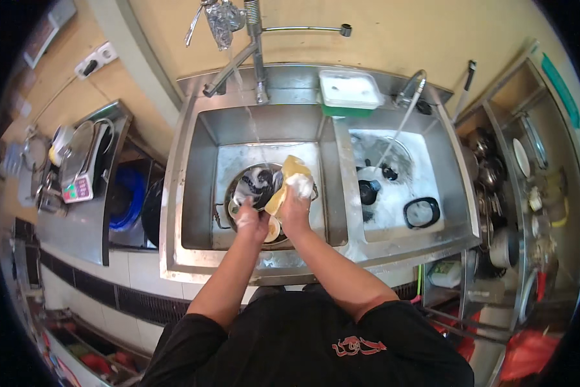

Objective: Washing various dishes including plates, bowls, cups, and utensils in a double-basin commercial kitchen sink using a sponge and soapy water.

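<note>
My left hand grips the near edge of a dark, soapy dish over the left sink basin. Beside it, my right hand is closed around a yellow sponge or cloth with white foam on it. Beneath both hands lies a round metal pan with looped handles, holding small bowls, one of them pale. A thin stream of water falls from the foil-wrapped tap behind the dish. My fingertips are partly hidden by the dish and the sponge.
In the right basin, foamy water holds a black rectangular container and other dark items under a running curved tap. A white plastic tub stands on the ledge between basins. Shelves with pots stand right; a steel table stands left.
</note>
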Motion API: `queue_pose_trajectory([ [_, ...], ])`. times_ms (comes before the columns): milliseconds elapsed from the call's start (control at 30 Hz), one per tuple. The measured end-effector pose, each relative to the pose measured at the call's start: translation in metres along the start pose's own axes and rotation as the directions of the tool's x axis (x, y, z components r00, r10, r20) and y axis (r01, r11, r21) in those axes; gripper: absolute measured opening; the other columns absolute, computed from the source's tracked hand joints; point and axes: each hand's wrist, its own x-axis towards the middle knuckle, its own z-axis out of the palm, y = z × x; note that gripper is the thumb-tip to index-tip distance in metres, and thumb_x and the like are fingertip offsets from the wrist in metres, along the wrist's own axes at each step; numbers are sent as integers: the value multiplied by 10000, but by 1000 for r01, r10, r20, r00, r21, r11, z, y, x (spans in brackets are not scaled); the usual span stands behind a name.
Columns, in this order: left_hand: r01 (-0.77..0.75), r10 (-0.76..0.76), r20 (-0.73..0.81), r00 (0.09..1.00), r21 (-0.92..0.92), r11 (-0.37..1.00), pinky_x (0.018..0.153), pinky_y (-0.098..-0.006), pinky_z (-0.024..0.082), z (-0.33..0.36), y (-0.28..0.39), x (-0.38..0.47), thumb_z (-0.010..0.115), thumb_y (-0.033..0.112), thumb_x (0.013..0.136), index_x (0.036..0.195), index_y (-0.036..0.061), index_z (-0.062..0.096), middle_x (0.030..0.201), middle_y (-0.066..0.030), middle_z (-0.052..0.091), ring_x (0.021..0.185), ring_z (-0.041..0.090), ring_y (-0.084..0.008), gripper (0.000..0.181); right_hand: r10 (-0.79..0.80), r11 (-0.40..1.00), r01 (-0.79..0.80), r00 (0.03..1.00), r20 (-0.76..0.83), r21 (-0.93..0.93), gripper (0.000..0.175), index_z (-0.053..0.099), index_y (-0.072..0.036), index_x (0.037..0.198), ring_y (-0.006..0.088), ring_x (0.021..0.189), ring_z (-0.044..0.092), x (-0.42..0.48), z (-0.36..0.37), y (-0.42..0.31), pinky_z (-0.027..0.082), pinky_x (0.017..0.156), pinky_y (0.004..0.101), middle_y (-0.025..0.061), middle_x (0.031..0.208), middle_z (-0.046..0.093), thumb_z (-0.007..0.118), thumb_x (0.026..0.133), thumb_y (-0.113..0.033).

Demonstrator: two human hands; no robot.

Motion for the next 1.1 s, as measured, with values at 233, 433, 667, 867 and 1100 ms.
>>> queue_pose_trajectory([
  [233, 32, -37, 75, 997, 73, 997, 554, -190, 525, 28, -13, -40, 470, 148, 878, 1009, 25, 511, 860, -85, 587, 724, 606, -159, 184, 706, -29, -914, 269, 656, 405, 352, 521, 36, 1000, 214, 733, 588, 58, -23, 33, 481, 653, 361, 141, 859, 582, 472, 850, -279],
  [433, 48, -61, 30, 998, 330, 943, 528, -185, 485, 53, -16, -70, 550, 244, 861, 1020, 94, 546, 841, -18, 598, 722, 588, -125, 219, -135, -101, -971, 229, 964, 216, 258, 569, -21, 994, 193, 720, 602, 86, -36, 48, 516, 631, 336, 61, 836, 606, 478, 855, -219],
  [667, -77, 67, 55, 996, 217, 973, 493, -171, 480, 45, -21, -58, 422, 200, 902, 1011, 76, 536, 862, -40, 606, 666, 597, -107, 200, 188, 530, -538, 828, 528, 656, 332, 473, -4, 1147, 294, 859, 584, 47, -58, 15, 464, 757, 373, 170, 1082, 540, 456, 857, -164],
  [867, 206, -125, 721, 681, -24, 978, 552, -200, 491, 16, -33, -52, 483, 206, 865, 1009, 85, 551, 891, -31, 612, 696, 596, -112, 201, 32, 584, -739, 436, 899, 337, 337, 517, -7, 1081, 318, 902, 577, 108, -90, 25, 455, 761, 404, 213, 1026, 573, 464, 849, -245],
  [1100, -299, 269, 343, 900, 37, 953, 815, -354, 470, 13, -45, -40, 460, 331, 890, 1127, 89, 496, 1033, -79, 575, 939, 564, -206, 340, 84, 670, -316, 931, 355, 671, 337, 498, -16, 1073, 366, 959, 532, 43, -103, -4, 426, 808, 412, 227, 1032, 537, 538, 779, -174],
])
